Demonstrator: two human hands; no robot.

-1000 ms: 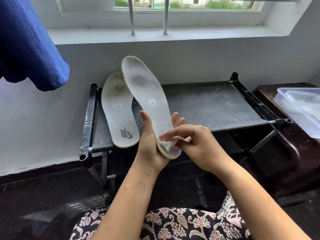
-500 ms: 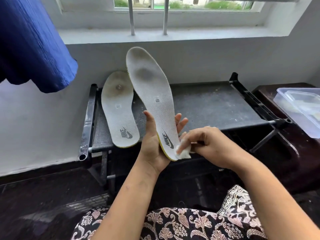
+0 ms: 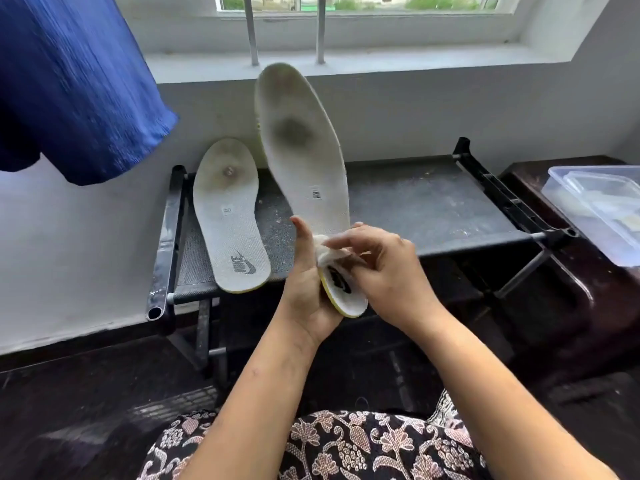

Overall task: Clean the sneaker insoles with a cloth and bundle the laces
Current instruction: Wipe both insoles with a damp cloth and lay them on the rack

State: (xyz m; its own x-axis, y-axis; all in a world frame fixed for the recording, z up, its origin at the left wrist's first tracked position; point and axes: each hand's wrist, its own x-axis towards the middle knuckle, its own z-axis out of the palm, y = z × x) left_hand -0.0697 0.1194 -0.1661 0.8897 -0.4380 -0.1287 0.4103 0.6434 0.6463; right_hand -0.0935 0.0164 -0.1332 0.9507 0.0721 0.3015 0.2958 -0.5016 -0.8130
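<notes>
My left hand (image 3: 306,292) grips the heel end of a white insole (image 3: 304,157) and holds it nearly upright, toe toward the window. A dark smudge marks its forefoot, and its black logo shows near the heel. My right hand (image 3: 388,268) presses a small white cloth (image 3: 329,252) against the insole just above the logo. A second white insole (image 3: 230,216) with a grey logo lies flat on the left part of the black rack (image 3: 415,202). No laces are visible.
A blue garment (image 3: 69,81) hangs at the upper left. A clear plastic box (image 3: 599,209) sits on a dark wooden surface at the right. A white wall and a barred window sill stand behind the rack. My patterned lap fills the bottom.
The cloth has moved from the heel's lower edge up the insole to just above the logo. The held insole has risen and tilted more upright.
</notes>
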